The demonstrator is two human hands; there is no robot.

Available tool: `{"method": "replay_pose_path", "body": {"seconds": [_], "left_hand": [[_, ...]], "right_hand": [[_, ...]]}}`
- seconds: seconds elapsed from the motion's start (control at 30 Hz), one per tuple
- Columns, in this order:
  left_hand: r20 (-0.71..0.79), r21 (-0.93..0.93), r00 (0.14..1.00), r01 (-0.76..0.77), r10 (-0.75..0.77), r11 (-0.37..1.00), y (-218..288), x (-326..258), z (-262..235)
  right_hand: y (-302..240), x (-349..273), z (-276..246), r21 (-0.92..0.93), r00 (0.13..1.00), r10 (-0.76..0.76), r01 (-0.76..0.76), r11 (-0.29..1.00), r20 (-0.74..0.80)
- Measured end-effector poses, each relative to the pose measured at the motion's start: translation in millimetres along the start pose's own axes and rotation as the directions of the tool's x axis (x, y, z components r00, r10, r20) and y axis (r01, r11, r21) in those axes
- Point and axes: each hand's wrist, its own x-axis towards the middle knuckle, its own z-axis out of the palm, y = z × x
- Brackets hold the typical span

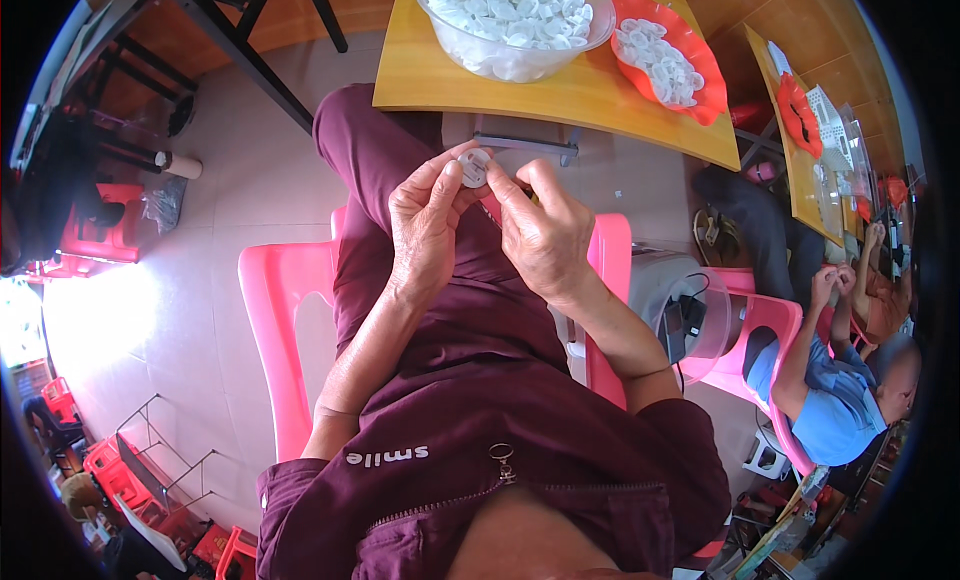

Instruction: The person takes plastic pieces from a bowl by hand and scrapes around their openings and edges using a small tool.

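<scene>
A small round white plastic piece [473, 167] is held up over my lap, short of the table's front edge. My left hand [428, 215] pinches it by its left side between thumb and fingers. From the other side, my right hand [545, 225] has its thumb and forefinger at the piece's right edge, with the other fingers curled in. Whether the right fingers hold something small of their own is hidden. Beyond my hands stand a clear bowl [515, 65] heaped with similar white pieces and a red wavy-edged dish [708, 98] with more of them.
The yellow table [420, 85] lies ahead, a metal bar beneath it. I sit on a pink chair [285, 280]. At the right, a person in blue [825, 395] sits at another table [800, 180] with a red dish [797, 115]. A wire frame [165, 450] stands on the floor at lower left.
</scene>
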Motion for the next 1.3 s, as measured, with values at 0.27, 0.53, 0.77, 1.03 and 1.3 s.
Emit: {"method": "replay_pose_path", "body": {"seconds": [0.27,0.53,0.77,1.03,1.3], "left_hand": [[-0.013,0.014,1.000,-0.004,0.004,1.000,-4.4,-0.4,-2.3],[-0.013,-0.007,1.000,0.028,-0.028,1.000,-3.0,2.1,-5.9],[0.066,-0.075,0.982,0.181,-0.176,0.981,1.9,3.0,-3.9],[0.123,0.202,0.988,0.063,-0.089,0.977,0.0,1.5,-4.1],[0.099,0.264,0.987,0.097,-0.127,0.960,1.3,2.2,-2.6]], "right_hand": [[-2.7,-0.7,5.0,-0.023,1.000,0.012,-0.012,1.000,-0.006],[-3.7,4.4,-3.6,0.072,0.992,0.124,-0.126,0.989,0.031],[13.5,15.0,-10.1,0.413,0.950,0.300,-0.307,0.857,0.085],[14.5,13.2,-9.7,0.492,0.919,0.313,-0.393,0.777,0.240],[13.1,8.1,-4.5,0.387,0.959,0.244,-0.282,0.878,0.144]]}}
